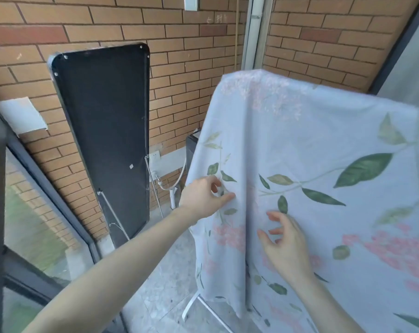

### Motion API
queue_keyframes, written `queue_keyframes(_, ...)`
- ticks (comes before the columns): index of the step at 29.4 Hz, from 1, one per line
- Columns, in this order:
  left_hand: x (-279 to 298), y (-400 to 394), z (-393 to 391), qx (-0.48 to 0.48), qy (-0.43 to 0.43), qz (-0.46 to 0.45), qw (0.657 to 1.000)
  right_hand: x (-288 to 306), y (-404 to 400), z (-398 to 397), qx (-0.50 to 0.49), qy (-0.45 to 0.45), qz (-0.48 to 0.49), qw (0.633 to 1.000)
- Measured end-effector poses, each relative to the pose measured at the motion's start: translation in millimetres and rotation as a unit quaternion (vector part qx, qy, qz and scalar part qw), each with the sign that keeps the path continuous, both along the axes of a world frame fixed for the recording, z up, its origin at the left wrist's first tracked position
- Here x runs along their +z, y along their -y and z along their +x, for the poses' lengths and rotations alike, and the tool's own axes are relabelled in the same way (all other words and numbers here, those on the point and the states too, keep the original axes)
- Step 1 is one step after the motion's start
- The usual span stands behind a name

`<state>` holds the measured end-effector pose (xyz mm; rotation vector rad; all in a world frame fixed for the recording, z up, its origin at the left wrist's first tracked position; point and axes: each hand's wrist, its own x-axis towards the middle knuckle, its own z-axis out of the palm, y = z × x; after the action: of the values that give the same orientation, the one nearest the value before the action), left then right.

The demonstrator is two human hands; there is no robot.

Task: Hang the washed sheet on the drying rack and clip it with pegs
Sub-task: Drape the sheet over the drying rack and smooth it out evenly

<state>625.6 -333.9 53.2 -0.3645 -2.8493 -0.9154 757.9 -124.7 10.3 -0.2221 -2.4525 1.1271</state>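
Fabric filled the right side of the view: a pale blue cotton sheet (pixel 323 145) printed with green leaves and pink blossom clusters, draped over the top of a white metal drying rack (pixel 191 306), of which only a foot and a slanted leg showed below the sheet's left hem. The sheet hung in long soft folds from its top fold down past the bottom of the frame, its left edge falling free. The left hand (pixel 203 198) reached to the sheet near that left edge, its grip narrow, thumb and forefinger closing on a small pucker of cloth beside a dark leaf. The right hand (pixel 285 243) lay lower on the sheet, to the right of the left hand, its grip wide, fingers spread and loosely bent against the cloth. Left of the sheet a black rounded panel (pixel 102 140) leaned against the brick wall (pixel 179 68).
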Motion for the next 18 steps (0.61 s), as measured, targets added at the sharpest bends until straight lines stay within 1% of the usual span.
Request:
queue_keyframes(1,-8.9,-4.6,2.2,0.004,0.0,-0.004,1.0,-20.3,-2.9,5.7,-0.018,0.03,-0.013,0.999)
queue_keyframes(5,-29.1,-10.3,11.7,0.002,-0.052,-0.053,0.997,-67.2,-12.3,26.0,-0.067,0.113,-0.068,0.989)
queue_keyframes(8,-36.8,-12.5,22.0,0.023,-0.045,-0.01,0.999,-92.0,-20.8,41.6,-0.094,0.145,-0.092,0.981)
queue_keyframes(9,-37.0,-14.9,26.1,0.028,-0.033,-0.002,0.999,-97.4,-23.6,45.7,-0.105,0.155,-0.098,0.977)
queue_keyframes(12,-39.7,-25.2,30.3,0.012,-0.005,-0.031,0.999,-112.4,-29.1,54.6,-0.131,0.185,-0.101,0.969)
queue_keyframes(14,-43.2,-29.9,26.5,0.012,-0.012,-0.041,0.999,-118.8,-28.8,57.7,-0.136,0.206,-0.097,0.964)
queue_keyframes(18,-49.4,-29.2,23.3,0.035,-0.038,-0.031,0.998,-124.9,-28.7,60.3,-0.14,0.212,-0.098,0.962)
